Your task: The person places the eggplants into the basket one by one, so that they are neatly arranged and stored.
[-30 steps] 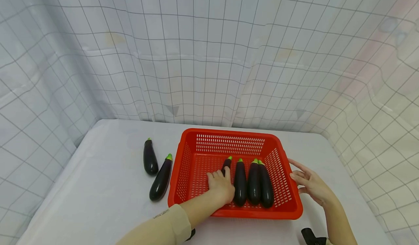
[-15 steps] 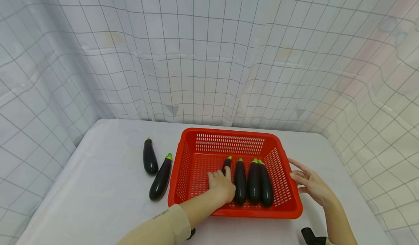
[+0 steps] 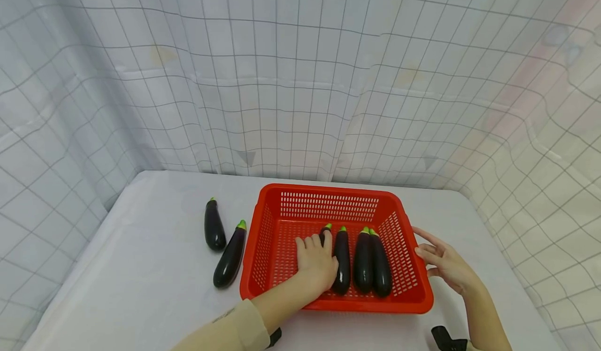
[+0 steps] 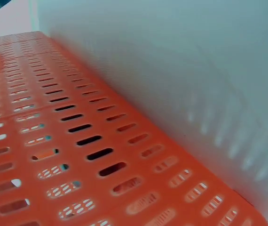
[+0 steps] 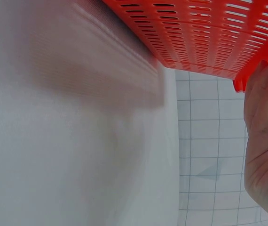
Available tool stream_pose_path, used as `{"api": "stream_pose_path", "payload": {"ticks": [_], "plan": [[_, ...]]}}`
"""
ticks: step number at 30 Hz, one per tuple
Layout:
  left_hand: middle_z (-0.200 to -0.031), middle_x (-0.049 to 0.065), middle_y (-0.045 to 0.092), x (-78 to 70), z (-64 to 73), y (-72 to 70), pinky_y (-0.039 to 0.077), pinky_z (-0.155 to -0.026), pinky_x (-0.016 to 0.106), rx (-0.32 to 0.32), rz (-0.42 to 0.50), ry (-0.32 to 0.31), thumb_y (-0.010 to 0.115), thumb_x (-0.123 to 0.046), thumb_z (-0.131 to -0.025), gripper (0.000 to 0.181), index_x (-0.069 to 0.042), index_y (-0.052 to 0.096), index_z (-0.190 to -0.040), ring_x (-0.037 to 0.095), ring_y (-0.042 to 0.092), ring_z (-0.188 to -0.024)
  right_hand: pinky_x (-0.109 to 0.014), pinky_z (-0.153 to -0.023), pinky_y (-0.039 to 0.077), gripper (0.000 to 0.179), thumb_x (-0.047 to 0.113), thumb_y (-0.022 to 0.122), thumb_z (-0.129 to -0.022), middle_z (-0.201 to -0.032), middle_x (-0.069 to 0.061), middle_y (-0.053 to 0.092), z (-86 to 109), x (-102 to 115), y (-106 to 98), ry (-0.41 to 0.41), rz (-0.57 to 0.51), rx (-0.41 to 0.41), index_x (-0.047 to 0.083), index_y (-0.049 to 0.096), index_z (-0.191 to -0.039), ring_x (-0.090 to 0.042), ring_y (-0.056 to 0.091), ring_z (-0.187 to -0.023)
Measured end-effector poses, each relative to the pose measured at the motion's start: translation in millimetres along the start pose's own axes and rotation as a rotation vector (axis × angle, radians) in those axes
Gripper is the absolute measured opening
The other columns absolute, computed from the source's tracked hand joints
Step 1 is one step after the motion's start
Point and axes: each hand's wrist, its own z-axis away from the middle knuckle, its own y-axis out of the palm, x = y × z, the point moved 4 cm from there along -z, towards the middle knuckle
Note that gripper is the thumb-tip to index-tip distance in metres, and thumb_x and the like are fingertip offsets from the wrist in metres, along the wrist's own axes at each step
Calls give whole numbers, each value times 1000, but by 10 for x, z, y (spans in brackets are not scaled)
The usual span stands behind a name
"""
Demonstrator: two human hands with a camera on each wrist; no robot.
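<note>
In the head view, my left hand (image 3: 315,262) is inside a red perforated plastic basket (image 3: 328,188), lying over the leftmost eggplant there. That eggplant (image 3: 324,232) shows only its green-tipped stem end; the rest is under the hand. My fingers point away from me, and the thumb side touches the second eggplant (image 3: 343,262). Two more eggplants (image 3: 363,262) lie side by side to the right. My right hand (image 3: 446,266) holds the basket's right rim from outside, also seen in the right wrist view as a hand (image 5: 264,127) at the rim. The left wrist view shows only the basket's outer wall (image 4: 87,141).
Left of the basket, two eggplants lie on the white-covered table (image 3: 141,267): one farther back (image 3: 214,228), one close to the basket wall (image 3: 230,259). A white checked curtain (image 3: 300,106) surrounds the table at the back and sides.
My left hand has shifted slightly and covers more of the leftmost eggplant. The second eggplant has moved a little left, widening its gap to the third. The right hand stays still at the rim.
</note>
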Motion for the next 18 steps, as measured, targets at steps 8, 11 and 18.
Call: {"api": "stream_pose_path", "payload": {"ticks": [8,11,18], "plan": [[-117,15,48,137,114,-150,29,-99,49,-63,65,13,46,-45,-91,59,-13,34,-139,30,44,-110,-41,-65,53,57,9,42,-97,-102,0,64,2,-14,-5,8,11,-7,6,14,-145,-19,65,-84],[-118,15,48,257,148,-223,29,-98,50,-93,103,1,48,-44,-90,59,-12,36,-138,31,43,-111,-41,-65,53,57,9,43,-96,-102,0,65,0,-12,-1,9,17,-10,6,14,-145,-19,65,-83],[-122,19,47,631,194,-407,30,-97,53,-171,170,-40,56,-39,-86,63,-9,37,-138,34,41,-113,-42,-66,53,56,8,43,-96,-100,-1,64,0,12,13,5,13,-6,4,14,-145,-18,65,-81]]}}
